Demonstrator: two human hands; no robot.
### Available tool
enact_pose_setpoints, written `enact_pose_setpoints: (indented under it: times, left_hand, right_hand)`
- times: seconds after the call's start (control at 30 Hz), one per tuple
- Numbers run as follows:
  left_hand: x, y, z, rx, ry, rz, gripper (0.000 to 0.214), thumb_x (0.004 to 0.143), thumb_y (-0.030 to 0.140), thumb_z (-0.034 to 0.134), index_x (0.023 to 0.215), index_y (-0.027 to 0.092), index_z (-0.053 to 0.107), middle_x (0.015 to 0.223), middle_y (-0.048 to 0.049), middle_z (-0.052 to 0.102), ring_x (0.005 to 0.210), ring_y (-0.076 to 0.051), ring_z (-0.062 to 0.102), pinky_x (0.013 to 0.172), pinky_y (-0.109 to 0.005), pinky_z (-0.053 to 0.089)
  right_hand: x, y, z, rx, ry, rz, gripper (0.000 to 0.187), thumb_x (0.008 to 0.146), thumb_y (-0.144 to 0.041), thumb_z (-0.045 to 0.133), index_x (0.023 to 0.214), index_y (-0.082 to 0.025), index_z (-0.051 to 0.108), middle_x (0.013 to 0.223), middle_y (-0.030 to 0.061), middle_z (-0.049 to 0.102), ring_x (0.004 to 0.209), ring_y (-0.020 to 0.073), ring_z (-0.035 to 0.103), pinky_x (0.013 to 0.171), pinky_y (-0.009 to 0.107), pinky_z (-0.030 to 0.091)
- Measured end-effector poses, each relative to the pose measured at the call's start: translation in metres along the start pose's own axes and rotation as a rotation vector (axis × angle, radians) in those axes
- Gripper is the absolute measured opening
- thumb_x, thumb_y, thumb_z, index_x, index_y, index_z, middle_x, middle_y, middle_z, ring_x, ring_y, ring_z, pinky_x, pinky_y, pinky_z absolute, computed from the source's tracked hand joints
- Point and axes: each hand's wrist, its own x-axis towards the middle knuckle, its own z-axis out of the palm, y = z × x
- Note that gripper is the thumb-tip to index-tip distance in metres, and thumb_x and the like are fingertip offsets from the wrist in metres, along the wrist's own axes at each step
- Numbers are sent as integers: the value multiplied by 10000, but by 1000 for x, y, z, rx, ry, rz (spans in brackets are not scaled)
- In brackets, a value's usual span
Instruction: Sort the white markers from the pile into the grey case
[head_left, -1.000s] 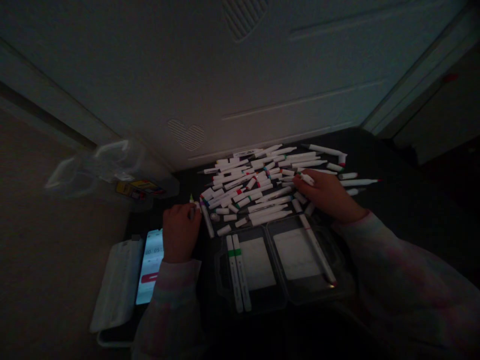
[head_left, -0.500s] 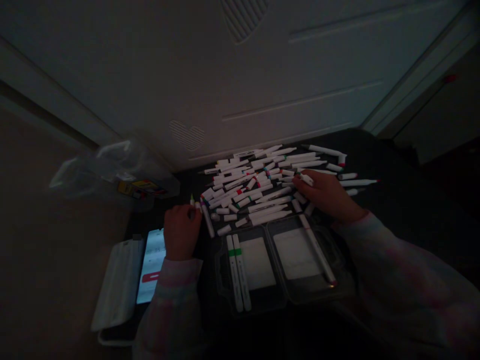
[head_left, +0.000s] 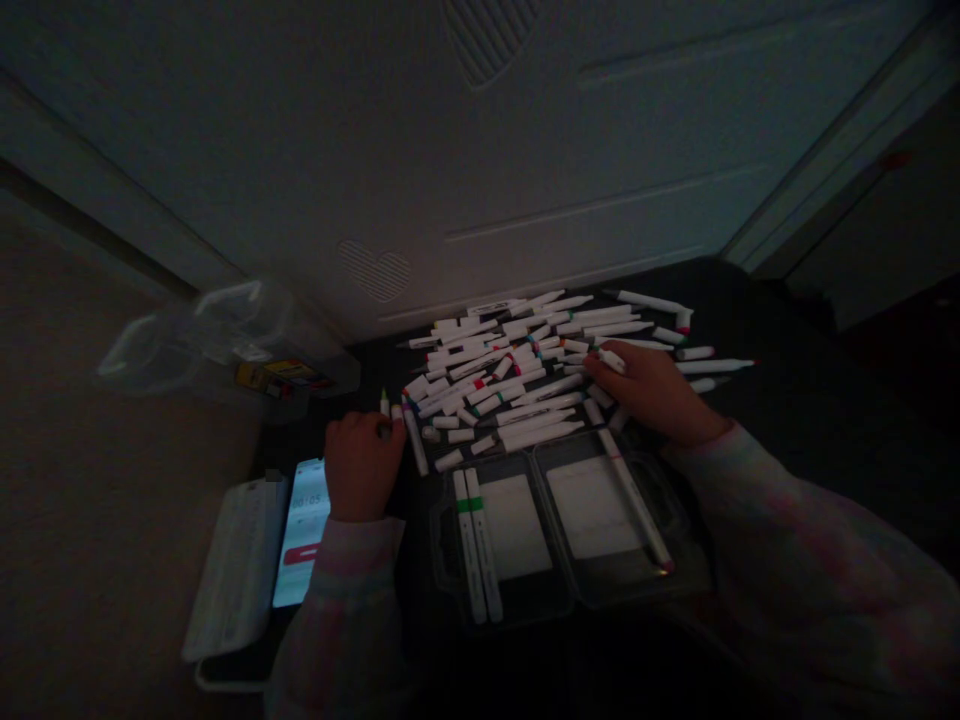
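My left hand (head_left: 365,465) is closed at the left edge of the marker pile. An uncapped marker with a yellow-green tip (head_left: 385,403) pokes up from its curled fingers, which hide the lower part. Beside those fingers lie a pale cap (head_left: 397,412) and a capped purple-ended marker (head_left: 415,438). At the right of the pile, my right hand (head_left: 660,393) pinches a short white marker cap (head_left: 611,359) with a bit of green at one end. Many white markers (head_left: 536,402), several uncapped, and loose caps (head_left: 460,436) spread between and beyond the hands.
An opened clear case (head_left: 566,600) in front holds two green-banded markers (head_left: 474,545) on its left side and one marker (head_left: 637,505) on its right. A lit phone (head_left: 298,535) and a clear plastic box (head_left: 315,340) stand left. A white panel (head_left: 450,150) rises behind.
My left hand has shifted very slightly left. The right hand stays almost in place, still holding the cap. The picture is a little darker.
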Motion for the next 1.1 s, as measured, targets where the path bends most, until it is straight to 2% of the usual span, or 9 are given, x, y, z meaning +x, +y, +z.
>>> enact_pose_setpoints:
  times: [0.5, 0.7, 0.9, 1.03, 1.1]
  left_hand:
    - [-2, 1, 1, 81, -17, 71, 422, 806, 415, 350, 727, 150, 669, 726, -126, 615, 742, -255, 543, 723, -382, 379]
    - [-1, 3, 1, 43, -42, 58, 438, 808, 424, 342, 707, 148, 666, 721, -133, 624, 736, -267, 550, 702, -392, 383]
    - [1, 3, -1, -38, -43, -71, 377, 772, 408, 396, 720, 128, 643, 753, -138, 633, 763, -271, 557, 722, -386, 399]
    - [1, 5, -5, -280, 35, -247, 304, 733, 395, 452, 801, 151, 621, 789, -88, 649, 765, -230, 572, 702, -344, 419]
    - [1, 6, -7, -404, 62, -293, 289, 717, 404, 477, 812, 165, 612, 781, -61, 653, 735, -202, 581, 681, -318, 427]
  right_hand:
    - [0, -1, 0, 2, 3, -5, 245, 803, -356, 432, 649, -192, 529, 586, 20, 579, 567, 164, 532, 531, 256, 343]
    - [0, 1, 1, 1, 17, -16, 238, 803, -362, 431, 668, -194, 532, 590, 20, 580, 575, 170, 536, 531, 258, 342]
    - [0, -1, -1, 7, 6, -2, 226, 802, -354, 436, 686, -193, 545, 600, 21, 581, 571, 167, 535, 537, 259, 351]
    - [0, -1, 0, 0, 18, -6, 227, 800, -355, 436, 701, -194, 562, 628, 32, 606, 597, 180, 553, 549, 266, 360]
    - [0, 0, 0, 6, 25, -4, 225, 800, -353, 435, 710, -195, 568, 631, 33, 613, 606, 183, 560, 554, 267, 364]
